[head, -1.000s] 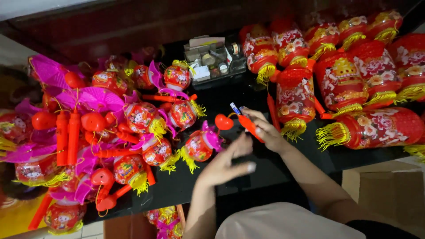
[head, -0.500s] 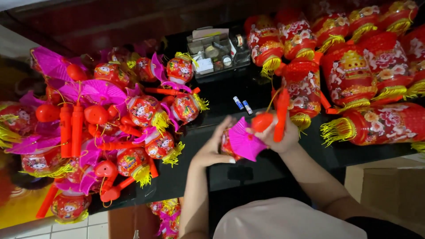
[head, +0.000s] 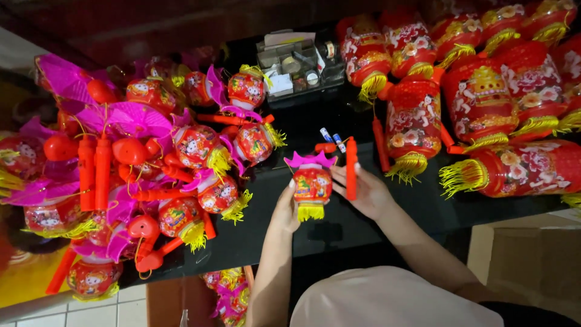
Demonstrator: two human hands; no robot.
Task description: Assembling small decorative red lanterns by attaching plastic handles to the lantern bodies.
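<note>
Now that the small red toy lantern with the pink paper frill on top and the yellow fringe underneath (head: 312,184) has swung upright between both hands, it looks a lot more put together than a second ago, when the hands were reaching at loose bits over the black glossy tabletop (head: 339,233) and the pink top was still sort of flopped sideways in front of the fingers. So I'd guess the lantern body and its red plastic stick handle (head: 351,168) are getting fitted or checked as one piece right now. The left hand (head: 286,209) is cupped against the lantern's left side, thumb and fingers curled round it, touching. The right hand (head: 365,192) sits just to the lantern's right, fingers closed around the red stick, which stands upright just beside the lantern. Two little white-and-blue batteries (head: 333,139) lie on the table just beyond the hands. To the left is a heap of finished small red and pink lanterns (head: 151,169); up right, big red cylinder lanterns with yellow tassels (head: 484,103). A clear plastic organiser tray of small parts (head: 299,63) sits at the far edge.
</note>
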